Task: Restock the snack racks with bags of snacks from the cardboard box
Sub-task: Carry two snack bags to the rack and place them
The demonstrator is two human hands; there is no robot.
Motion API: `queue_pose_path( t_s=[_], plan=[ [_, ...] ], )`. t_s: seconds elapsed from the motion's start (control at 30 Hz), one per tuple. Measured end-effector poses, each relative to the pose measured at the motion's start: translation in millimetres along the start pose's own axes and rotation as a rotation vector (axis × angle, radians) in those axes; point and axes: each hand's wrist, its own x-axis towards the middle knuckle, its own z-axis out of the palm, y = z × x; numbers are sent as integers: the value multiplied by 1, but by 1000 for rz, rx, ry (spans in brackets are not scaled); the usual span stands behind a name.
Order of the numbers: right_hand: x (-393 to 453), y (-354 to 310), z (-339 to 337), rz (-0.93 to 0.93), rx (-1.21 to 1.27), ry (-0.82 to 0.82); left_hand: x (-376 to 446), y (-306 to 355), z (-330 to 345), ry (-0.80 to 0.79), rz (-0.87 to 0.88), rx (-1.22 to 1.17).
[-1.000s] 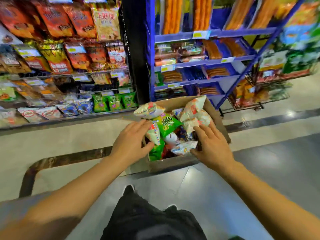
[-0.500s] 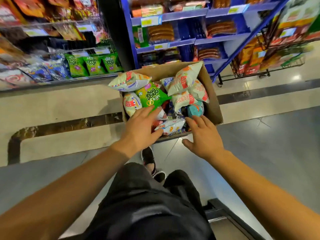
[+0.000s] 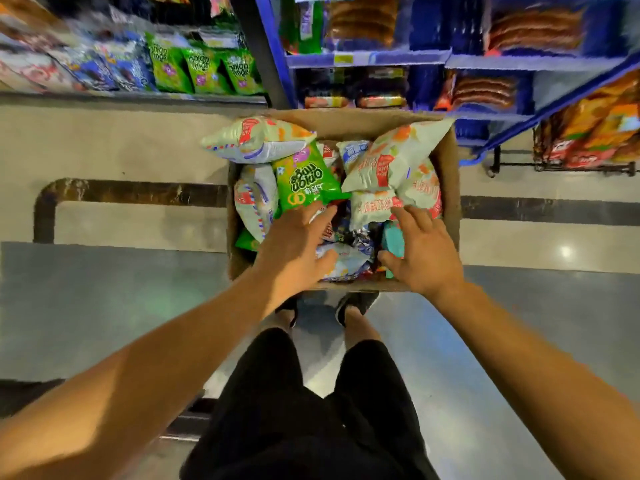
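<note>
A cardboard box (image 3: 450,188) stands on the floor in front of my feet, filled with several snack bags. A green onion-rings bag (image 3: 304,181) lies near the box's middle, with pale white-and-red bags (image 3: 394,161) on the right and another (image 3: 256,140) across the left rim. My left hand (image 3: 294,240) reaches into the box with straight fingers, its fingertips at the green bag's lower edge. My right hand (image 3: 419,251) hovers over the right side with fingers spread, touching a pale bag and a teal packet (image 3: 393,240). Neither hand holds anything.
The low snack rack (image 3: 131,95) at upper left carries green onion-rings bags (image 3: 204,69) and blue bags. A blue shelf unit (image 3: 450,60) with sausage packs stands behind the box. A wire rack (image 3: 588,140) with orange bags is at right. Glossy floor surrounds the box.
My view has tilted further down and moved closer over the box. Both hands have gone deeper among the bags, the right one now touching the pale bag and teal packet.
</note>
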Motion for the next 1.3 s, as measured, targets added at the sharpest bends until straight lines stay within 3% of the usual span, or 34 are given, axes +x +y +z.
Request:
queue_pose_path(
  t_s=[0.43,0.6,0.77,0.93,1.0,1.17,1.3],
  plan=[
    [170,60,52,-44,107,21,110,-13,74,23,-166,-74],
    [160,71,66,-53,284,288,124,-29,80,-11,-222,-155],
    [104,69,53,-191,364,410,131,-21,69,69,-354,-457],
    [62,52,62,-425,360,387,141,-20,59,-177,-626,-1012],
    [56,49,64,-436,349,349,138,-23,60,-186,-604,-1117],
    [54,53,64,-405,150,142,126,-34,56,-6,-467,-947],
    [66,51,42,-268,216,190,116,-41,39,-33,-335,-662]
  ],
)
